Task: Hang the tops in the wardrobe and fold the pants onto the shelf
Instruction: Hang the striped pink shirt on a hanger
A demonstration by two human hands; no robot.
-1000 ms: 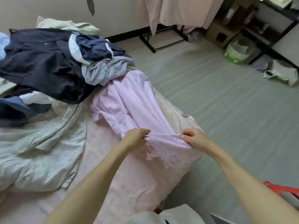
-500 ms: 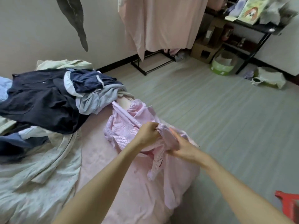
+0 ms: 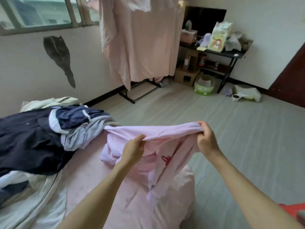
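A pink-and-white striped top (image 3: 166, 133) with a small red emblem hangs stretched between my two hands above the bed's near corner. My left hand (image 3: 132, 150) grips its upper edge on the left. My right hand (image 3: 206, 139) pinches the same edge on the right. One end of the top still trails back to a heap of dark navy and grey clothes (image 3: 49, 134) on the bed. No wardrobe or shelf for the pants is in view.
The bed (image 3: 132, 204) has a pink cover, with pale green bedding (image 3: 33, 204) at the left. A pink sheet (image 3: 142, 40) hangs on a black rack at the back wall. A black shelf unit (image 3: 219, 55), a green tub (image 3: 204, 87) and a bag stand at the right. Something red (image 3: 295, 210) lies at bottom right.
Both hands have lifted the striped top off the bed and pulled it wide between them. My view has risen from the bed to the wall, window and rack.
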